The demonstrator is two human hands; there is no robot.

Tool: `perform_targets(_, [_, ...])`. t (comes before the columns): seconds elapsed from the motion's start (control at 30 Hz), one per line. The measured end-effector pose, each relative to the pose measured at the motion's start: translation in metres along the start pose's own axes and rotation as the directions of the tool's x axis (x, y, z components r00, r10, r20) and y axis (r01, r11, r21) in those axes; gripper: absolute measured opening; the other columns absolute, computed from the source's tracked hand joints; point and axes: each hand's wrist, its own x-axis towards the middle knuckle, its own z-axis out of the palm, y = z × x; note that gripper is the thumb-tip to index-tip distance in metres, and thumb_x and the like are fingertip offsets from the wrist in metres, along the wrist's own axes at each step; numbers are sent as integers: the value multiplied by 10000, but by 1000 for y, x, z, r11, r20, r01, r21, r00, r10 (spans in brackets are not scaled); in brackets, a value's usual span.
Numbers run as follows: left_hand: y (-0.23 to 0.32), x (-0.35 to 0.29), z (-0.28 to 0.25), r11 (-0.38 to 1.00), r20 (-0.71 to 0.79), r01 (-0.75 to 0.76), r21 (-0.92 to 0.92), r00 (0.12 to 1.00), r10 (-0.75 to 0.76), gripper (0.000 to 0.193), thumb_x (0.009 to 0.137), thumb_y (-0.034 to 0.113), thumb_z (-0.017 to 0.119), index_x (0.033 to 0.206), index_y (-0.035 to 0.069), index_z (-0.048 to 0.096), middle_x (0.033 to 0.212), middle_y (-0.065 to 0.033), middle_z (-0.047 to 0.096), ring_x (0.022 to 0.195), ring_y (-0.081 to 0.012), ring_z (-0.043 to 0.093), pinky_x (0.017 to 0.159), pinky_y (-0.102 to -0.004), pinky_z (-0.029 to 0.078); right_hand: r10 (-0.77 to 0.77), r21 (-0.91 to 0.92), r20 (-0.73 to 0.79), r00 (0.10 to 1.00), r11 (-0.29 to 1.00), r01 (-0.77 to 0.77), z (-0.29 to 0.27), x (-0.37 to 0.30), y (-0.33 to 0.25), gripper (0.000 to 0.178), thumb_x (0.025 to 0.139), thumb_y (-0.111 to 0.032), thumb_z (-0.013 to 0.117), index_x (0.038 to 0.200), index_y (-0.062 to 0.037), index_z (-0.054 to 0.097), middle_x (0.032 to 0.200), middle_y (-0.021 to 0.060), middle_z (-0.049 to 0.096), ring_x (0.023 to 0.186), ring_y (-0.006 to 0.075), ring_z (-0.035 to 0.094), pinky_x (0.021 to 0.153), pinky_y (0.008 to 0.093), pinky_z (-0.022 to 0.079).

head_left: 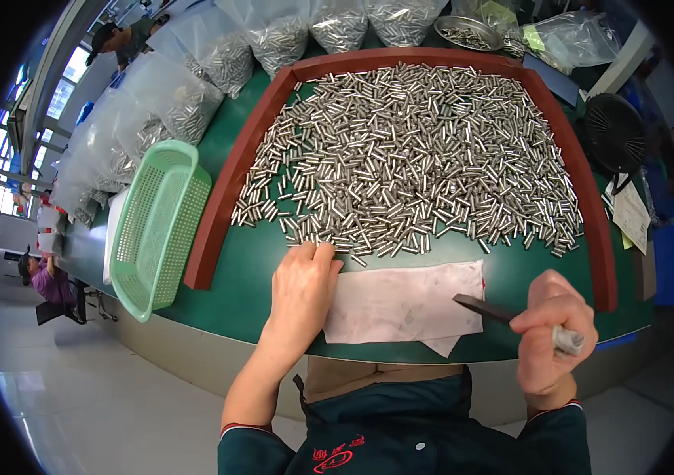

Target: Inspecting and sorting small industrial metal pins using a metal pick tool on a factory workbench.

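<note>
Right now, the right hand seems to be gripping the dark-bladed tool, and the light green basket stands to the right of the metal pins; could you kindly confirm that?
Not quite: the head view shows the light green basket to the left of the metal pins. The right hand is indeed gripping the dark-bladed tool.

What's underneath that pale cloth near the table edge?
The green table shows around the pale cloth, and a pale corner sticks out past its lower edge, perhaps a fold. Anything else beneath is covered, so I can't tell.

Metal pins (432,150) glossy; frame (604,273) possibly wood.
</note>
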Motion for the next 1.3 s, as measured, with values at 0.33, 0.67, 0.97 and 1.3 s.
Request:
perform_targets(0.33, [-14,45,-13,865,13,16,-501,1000,-12,120,660,-16,551,778,9,555,633,-60,538,535,-116,500,505,-235,409,473,654,-125,872,700,-286,2,51,65,307,859,-208,423,593,-58,447,480,-9,370,493,68,321,491,235,281])
perform_targets(0.67, [-20,83,12,-312,479,454,-835,878,-5,194,831,115,530,972,-18,536,787,-58,564,636,-84,512,596,-198,449,724,890,226,652,119,-440,41,46,100,379,857,-304,416,539,-100,383,428,-25,221,419,99,222,425,241,231])
perform_targets(0.97, [-22,77,20,-144,418,411,-900,908,-19,187,847,99,523,1017,22,537,785,-56,589,655,-90,559,597,-206,476,588,719,184,788,466,-516,47,28,85,361,833,-255,417,544,-44,458,480,2,378,463,62,288,459,209,239])
perform_targets(1.3, [-15,76,22,-120,420,418,-901,907,1,183,880,141,477,1011,21,523,803,-60,580,683,-103,553,639,-233,474,561,641,120,819,586,-496,42,23,89,359,821,-248,431,550,-22,496,565,24,476,461,37,294,428,188,215])
